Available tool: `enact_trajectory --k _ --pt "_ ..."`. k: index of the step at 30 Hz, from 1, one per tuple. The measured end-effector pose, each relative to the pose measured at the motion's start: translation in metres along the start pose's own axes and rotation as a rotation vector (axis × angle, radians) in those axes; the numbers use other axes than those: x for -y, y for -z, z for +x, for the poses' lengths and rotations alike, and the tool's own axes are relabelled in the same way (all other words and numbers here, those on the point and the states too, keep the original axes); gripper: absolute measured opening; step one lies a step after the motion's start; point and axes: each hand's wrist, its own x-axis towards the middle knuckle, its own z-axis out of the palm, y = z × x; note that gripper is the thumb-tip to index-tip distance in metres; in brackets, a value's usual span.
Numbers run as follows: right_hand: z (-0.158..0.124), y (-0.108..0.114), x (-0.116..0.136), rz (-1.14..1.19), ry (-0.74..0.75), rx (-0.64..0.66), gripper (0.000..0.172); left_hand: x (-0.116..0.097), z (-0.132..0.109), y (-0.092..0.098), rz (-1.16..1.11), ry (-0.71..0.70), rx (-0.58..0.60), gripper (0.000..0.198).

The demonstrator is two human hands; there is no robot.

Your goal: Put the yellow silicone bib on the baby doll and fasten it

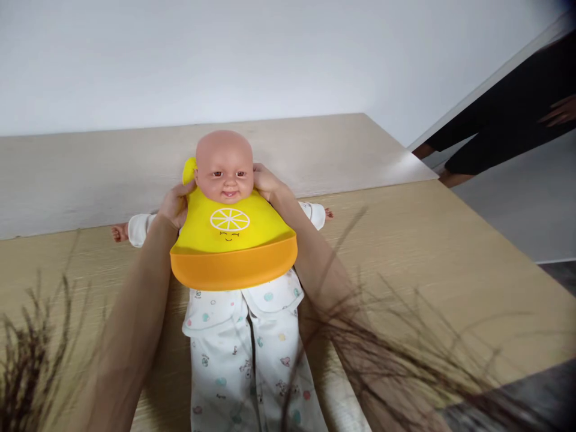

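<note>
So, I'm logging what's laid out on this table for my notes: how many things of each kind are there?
Baby doll: 1
Yellow and orange silicone bib: 1
White printed romper on the doll: 1
Hands at the doll's neck: 2, left hand and right hand
Total: 5

Pale wooden table (450,252) against a white wall; baby doll (234,252) on its back directly upon it

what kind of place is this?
Probably an indoor room set up for a staged care demo, not a nursery: a pale wooden tabletop against a bare white wall, a plastic baby doll in a yellow silicone bib, another person's dark-clothed legs at right.
</note>
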Motion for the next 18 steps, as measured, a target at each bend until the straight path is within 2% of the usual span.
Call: enact_trajectory --k 8,18 --pt "-0.006 -0.004 0.007 0.014 -0.004 0.054 0.012 -0.002 -0.002 -0.006 0.029 -0.005 -0.023 0.041" --pt "-0.008 -0.009 0.008 0.041 -0.050 0.056 0.014 -0.003 -0.003 -0.011 0.085 -0.007 -0.040 0.041"
